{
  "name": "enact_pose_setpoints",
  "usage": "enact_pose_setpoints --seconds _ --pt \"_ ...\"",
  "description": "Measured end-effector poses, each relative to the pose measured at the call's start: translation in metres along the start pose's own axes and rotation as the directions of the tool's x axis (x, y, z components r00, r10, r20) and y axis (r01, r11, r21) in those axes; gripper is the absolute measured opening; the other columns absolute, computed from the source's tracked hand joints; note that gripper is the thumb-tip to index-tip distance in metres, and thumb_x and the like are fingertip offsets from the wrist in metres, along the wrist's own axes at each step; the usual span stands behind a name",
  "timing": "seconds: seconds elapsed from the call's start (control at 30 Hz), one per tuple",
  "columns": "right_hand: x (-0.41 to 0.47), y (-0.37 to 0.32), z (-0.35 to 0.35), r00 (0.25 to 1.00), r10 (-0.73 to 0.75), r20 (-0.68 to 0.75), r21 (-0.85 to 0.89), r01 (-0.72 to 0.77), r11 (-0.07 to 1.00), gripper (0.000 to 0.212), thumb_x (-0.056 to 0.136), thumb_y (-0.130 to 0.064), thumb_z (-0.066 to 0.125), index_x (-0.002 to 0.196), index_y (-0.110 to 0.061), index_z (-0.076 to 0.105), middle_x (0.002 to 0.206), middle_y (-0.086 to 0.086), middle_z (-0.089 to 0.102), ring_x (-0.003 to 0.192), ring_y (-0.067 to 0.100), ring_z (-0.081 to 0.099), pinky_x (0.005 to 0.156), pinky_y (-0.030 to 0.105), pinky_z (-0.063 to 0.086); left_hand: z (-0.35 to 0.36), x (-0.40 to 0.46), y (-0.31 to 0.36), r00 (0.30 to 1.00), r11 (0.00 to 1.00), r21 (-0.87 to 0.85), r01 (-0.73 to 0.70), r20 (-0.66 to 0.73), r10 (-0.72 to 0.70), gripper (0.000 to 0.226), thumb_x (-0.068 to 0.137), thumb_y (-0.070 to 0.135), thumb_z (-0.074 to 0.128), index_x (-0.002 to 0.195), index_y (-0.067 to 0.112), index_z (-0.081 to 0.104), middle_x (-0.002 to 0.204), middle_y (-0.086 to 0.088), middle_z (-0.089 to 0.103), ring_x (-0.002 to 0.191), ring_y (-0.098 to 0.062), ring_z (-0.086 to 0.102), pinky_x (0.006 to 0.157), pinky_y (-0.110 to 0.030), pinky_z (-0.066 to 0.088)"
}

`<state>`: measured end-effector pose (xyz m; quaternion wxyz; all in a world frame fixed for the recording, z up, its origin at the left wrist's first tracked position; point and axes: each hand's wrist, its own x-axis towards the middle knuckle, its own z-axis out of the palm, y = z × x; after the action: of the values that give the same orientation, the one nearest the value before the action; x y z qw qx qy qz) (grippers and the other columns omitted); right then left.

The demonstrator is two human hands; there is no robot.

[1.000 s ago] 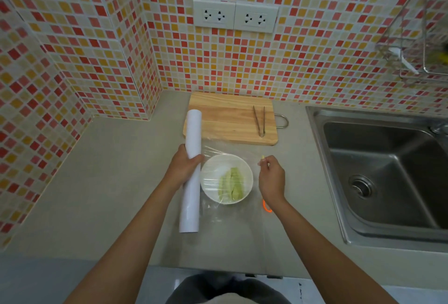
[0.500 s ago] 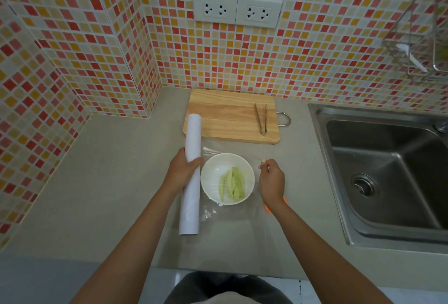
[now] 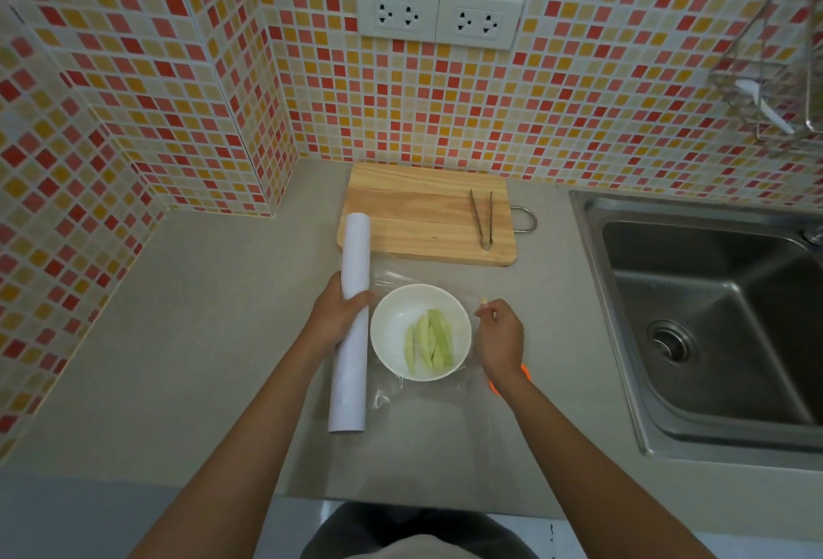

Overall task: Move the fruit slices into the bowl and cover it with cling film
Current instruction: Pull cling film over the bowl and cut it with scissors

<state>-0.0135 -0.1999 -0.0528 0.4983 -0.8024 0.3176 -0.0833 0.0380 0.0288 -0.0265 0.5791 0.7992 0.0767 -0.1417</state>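
Note:
A white bowl (image 3: 392, 313) stands on the grey counter and holds several pale green fruit slices (image 3: 429, 342). A sheet of clear cling film (image 3: 427, 398) lies stretched over the bowl and the counter around it. The white cling film roll (image 3: 352, 336) lies lengthwise just left of the bowl, and my left hand (image 3: 338, 313) grips it near its middle. On the bowl's right, my right hand (image 3: 501, 338) is closed on a small cutter with a yellowish tip and an orange end, resting on the film.
A wooden cutting board (image 3: 423, 213) lies behind the bowl with metal tongs (image 3: 483, 217) on its right side. A steel sink (image 3: 712, 318) fills the counter's right part. Tiled walls close the back and left; a wire rack (image 3: 775, 82) hangs upper right.
Both hands and the roll stay in place. The film over the bowl looks flatter and less wrinkled than a second ago.

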Motion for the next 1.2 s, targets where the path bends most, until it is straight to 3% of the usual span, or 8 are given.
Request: enact_pose_setpoints --seconds 0.13,0.2,0.33,0.53,0.7,0.83,1.03,1.2 --pt "-0.001 0.003 0.001 1.000 0.022 0.021 0.014 -0.022 1.000 0.019 0.089 -0.007 0.045 0.083 -0.002 0.062 0.083 0.009 0.063 0.076 0.024 0.055 0.067 0.032 0.041 0.003 -0.002 -0.001 0.999 0.998 -0.058 -0.020 0.026 0.021 0.051 0.090 0.026 0.063 0.135 0.018 0.041 0.119 -0.001 0.057 0.094 -0.011 0.058 0.067 -0.020 0.045" --pt "-0.003 0.005 0.003 0.999 0.033 0.025 0.030 -0.034 0.999 0.018 0.087 -0.007 0.045 0.080 0.001 0.059 0.078 0.012 0.062 0.072 0.025 0.054 0.066 0.034 0.042 0.005 -0.003 -0.003 1.000 0.996 -0.089 -0.009 0.024 0.012 0.053 0.090 0.025 0.062 0.137 0.016 0.040 0.122 -0.003 0.056 0.100 -0.016 0.058 0.072 -0.023 0.046" --pt "-0.007 0.007 0.009 0.999 0.026 0.044 0.052 -0.028 0.998 0.017 0.086 -0.005 0.044 0.072 -0.003 0.054 0.063 0.001 0.054 0.063 0.020 0.048 0.056 0.030 0.037 0.007 -0.003 -0.006 1.000 0.992 -0.127 0.008 0.024 -0.005 0.051 0.090 0.025 0.062 0.136 0.016 0.040 0.122 -0.004 0.056 0.102 -0.019 0.058 0.073 -0.025 0.047" --pt "-0.008 0.012 0.013 0.993 0.055 0.109 0.174 -0.074 0.982 0.017 0.089 -0.010 0.046 0.074 -0.013 0.054 0.065 -0.001 0.055 0.063 0.017 0.050 0.058 0.028 0.038 0.012 -0.008 -0.008 1.000 0.983 -0.184 -0.025 -0.007 0.024 0.054 0.083 0.030 0.070 0.129 0.019 0.044 0.115 -0.002 0.058 0.097 -0.016 0.059 0.073 -0.024 0.048" --pt "-0.009 0.013 0.013 0.994 0.028 0.105 0.240 -0.053 0.969 0.010 0.092 -0.015 0.049 0.095 -0.023 0.055 0.074 -0.008 0.059 0.069 0.016 0.056 0.060 0.026 0.043 0.013 -0.011 -0.007 0.999 0.971 -0.232 -0.053 -0.015 0.051 0.061 0.072 0.035 0.071 0.126 0.021 0.046 0.112 0.002 0.060 0.094 -0.012 0.060 0.074 -0.024 0.048" --pt "-0.010 0.013 0.011 0.991 -0.068 0.119 0.279 0.032 0.960 0.044 0.092 -0.008 0.044 0.123 -0.037 0.056 0.061 -0.008 0.054 0.057 0.007 0.050 0.060 0.017 0.045 0.014 -0.012 -0.007 0.999 0.969 -0.241 -0.043 -0.026 0.038 0.065 0.069 0.039 0.070 0.127 0.020 0.046 0.110 0.003 0.061 0.094 -0.014 0.061 0.073 -0.024 0.048" --pt "-0.007 0.010 0.009 0.983 -0.087 0.163 0.271 0.040 0.962 0.056 0.093 -0.005 0.045 0.134 -0.043 0.044 0.062 -0.009 0.050 0.056 0.000 0.045 0.064 0.011 0.043 0.014 -0.009 -0.009 1.000 0.967 -0.254 -0.027 -0.020 0.023 0.062 0.075 0.033 0.073 0.129 0.020 0.046 0.113 0.000 0.061 0.099 -0.019 0.061 0.079 -0.030 0.050" --pt "-0.003 0.005 0.005 0.968 -0.163 0.189 0.172 0.131 0.976 0.040 0.092 0.002 0.046 0.125 -0.015 0.063 0.091 0.012 0.056 0.081 -0.007 0.052 0.079 0.002 0.040 0.014 -0.010 -0.008 1.000 0.967 -0.254 -0.026 -0.022 0.022 0.054 0.078 0.032 0.074 0.123 0.024 0.047 0.105 0.008 0.062 0.091 -0.010 0.062 0.069 -0.022 0.048"
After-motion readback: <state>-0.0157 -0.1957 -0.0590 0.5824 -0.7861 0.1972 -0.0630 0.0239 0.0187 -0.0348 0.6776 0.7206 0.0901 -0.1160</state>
